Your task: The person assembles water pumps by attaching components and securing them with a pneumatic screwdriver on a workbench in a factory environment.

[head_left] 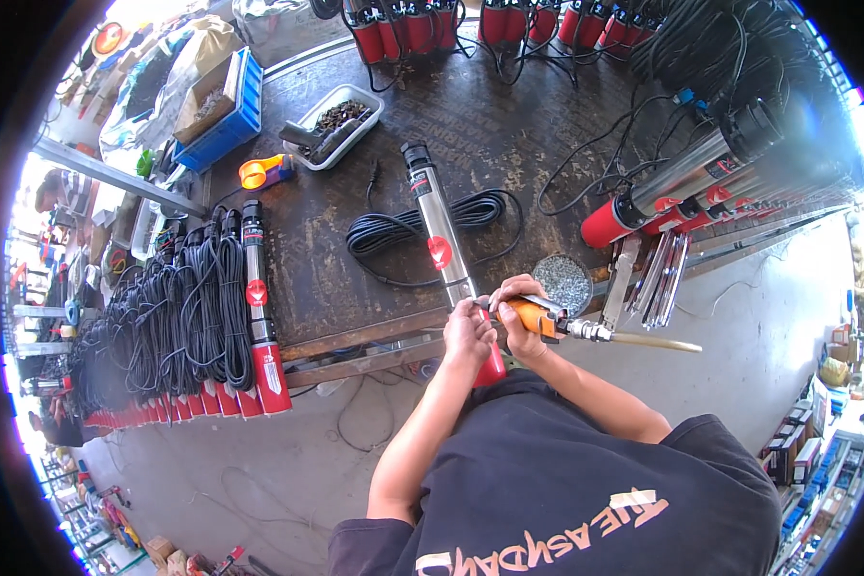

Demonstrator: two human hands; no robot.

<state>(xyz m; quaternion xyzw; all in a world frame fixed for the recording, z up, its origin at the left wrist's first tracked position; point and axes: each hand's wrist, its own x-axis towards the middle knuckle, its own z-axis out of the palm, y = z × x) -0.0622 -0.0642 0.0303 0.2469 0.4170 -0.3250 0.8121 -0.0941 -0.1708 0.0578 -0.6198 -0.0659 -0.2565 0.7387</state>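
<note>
A steel tube-shaped pump [434,211] with a black cap and red lower end lies in front of me, its lower end past the table's front edge. My right hand [518,312] is wrapped round an orange air tool [533,318], with a metal fitting and pale hose [658,342] at its rear. The tool's nose points left at the pump. My left hand [469,331] is closed over the pump's lower part by the tool's nose; what its fingertips pinch is hidden. A coiled black cable [389,233] lies partly under the pump.
A round dish of small metal parts [563,281] sits at the table edge. A white tray [334,127], blue crate [223,125] and orange tape dispenser [262,173] stand far left. Cabled pumps [206,312] line the left side; more steel pumps [686,187] lean at right.
</note>
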